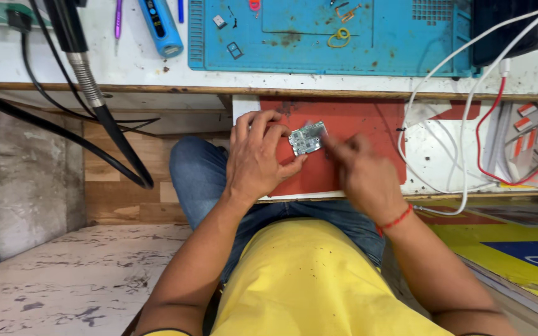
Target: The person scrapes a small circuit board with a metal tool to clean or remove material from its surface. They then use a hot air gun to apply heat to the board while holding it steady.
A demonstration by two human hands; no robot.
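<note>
At the centre of the frame, over a red mat on a pull-out shelf, sits a small green circuit board. Its long axis runs from lower left to upper right, tilted a little off level, with its populated face turned up toward the camera. The left hand pinches it by the left and lower edges, thumb beneath and fingers curled over the top, so that grip is closed on the board. The right hand is blurred just right of the board; its fingers are bunched toward the upper right corner, perhaps around a fine tool, but I cannot tell what, if anything, that grip holds. Working on so small a board goes best, I judge, with the left hand braced on the mat and the edges held, not the parts. Above, along the top of the frame, a blue work mat lies on the white desk; white cables loop at right, black hoses at left.
</note>
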